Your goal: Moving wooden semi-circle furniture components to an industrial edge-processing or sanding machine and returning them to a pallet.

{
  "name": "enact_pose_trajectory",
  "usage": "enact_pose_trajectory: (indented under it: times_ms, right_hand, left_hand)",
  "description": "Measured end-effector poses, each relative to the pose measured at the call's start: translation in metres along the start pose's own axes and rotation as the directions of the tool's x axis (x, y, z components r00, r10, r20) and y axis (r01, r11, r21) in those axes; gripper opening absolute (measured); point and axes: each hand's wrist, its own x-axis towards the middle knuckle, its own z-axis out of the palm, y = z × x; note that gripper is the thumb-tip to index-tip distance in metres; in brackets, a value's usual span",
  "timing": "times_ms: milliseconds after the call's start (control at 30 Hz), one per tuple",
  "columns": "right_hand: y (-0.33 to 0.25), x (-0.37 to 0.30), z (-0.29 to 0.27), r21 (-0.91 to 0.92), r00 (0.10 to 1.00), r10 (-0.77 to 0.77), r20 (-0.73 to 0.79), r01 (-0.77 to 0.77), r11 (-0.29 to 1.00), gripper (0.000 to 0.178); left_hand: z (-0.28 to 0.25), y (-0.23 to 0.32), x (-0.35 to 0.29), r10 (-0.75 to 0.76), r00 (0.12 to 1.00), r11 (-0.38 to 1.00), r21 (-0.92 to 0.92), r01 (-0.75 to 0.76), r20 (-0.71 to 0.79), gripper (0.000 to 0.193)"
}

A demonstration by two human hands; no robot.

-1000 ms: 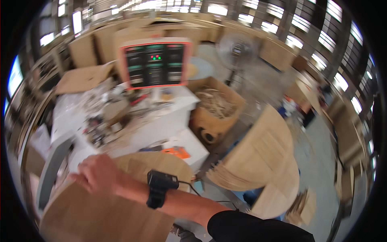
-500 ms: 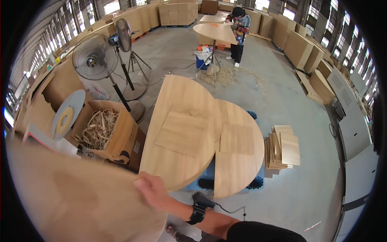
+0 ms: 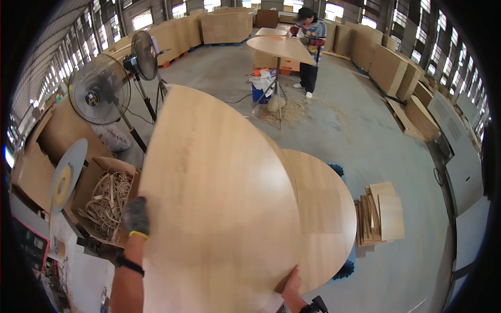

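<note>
A large wood-grain panel [image 3: 219,198], with one straight side and one curved side, is held up between my two hands. My left hand [image 3: 136,216], in a dark glove with a yellow cuff, grips its straight left edge. Bare, my right hand [image 3: 291,284] holds the curved edge near the bottom, with part of the fingers hidden by the board. Beneath and to the right lies a second curved wooden panel [image 3: 326,219], resting over a blue pallet [image 3: 344,268]. The held panel covers most of what lies under it.
At left stand two fans [image 3: 99,88] and a carton [image 3: 133,182] full of wood strips [image 3: 109,201]. Small boards [image 3: 389,214] are stacked on the floor at right. Farther off, a person [image 3: 310,47] works at a raised panel [image 3: 282,48], with shavings [image 3: 295,112] below.
The held panel has swung from the lower left to the middle, over the lying panels. My gloved left hand has come into view, and my right hand has shifted right and down.
</note>
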Motion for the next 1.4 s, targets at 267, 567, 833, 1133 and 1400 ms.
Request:
enact_pose_trajectory:
  times_ms: [267,567,833,1133,1400]
  right_hand:
    - [-0.037,0.074,0.025,-0.024,0.996,-0.028,-0.084,0.026,0.999,0.058]
    - [-0.095,0.096,0.09,0.008,0.967,-0.247,-0.065,0.248,0.969,0.041]
    - [-0.12,0.116,0.142,-0.566,0.907,-0.419,-0.031,0.33,0.756,0.052]
    - [-0.111,0.215,-0.014,-0.406,0.965,-0.169,0.201,0.239,0.882,0.056]
    - [-0.091,0.489,-0.178,-0.856,0.878,-0.467,0.108,0.321,0.404,0.064]
  left_hand:
    - [0.05,0.155,0.086,0.035,0.899,0.655,-0.689,0.31,0.437,0.028]
    - [0.036,0.183,0.045,0.011,0.685,0.115,-0.681,0.723,0.729,0.055]
    - [0.135,0.201,0.062,-0.007,0.704,0.233,-0.684,0.692,0.71,0.06]
    - [-0.169,0.231,0.02,-0.32,0.885,0.103,-0.916,0.388,0.339,0.057]
    - [-0.317,0.58,-0.122,0.558,0.828,-0.036,-0.996,0.076,0.043,0.08]
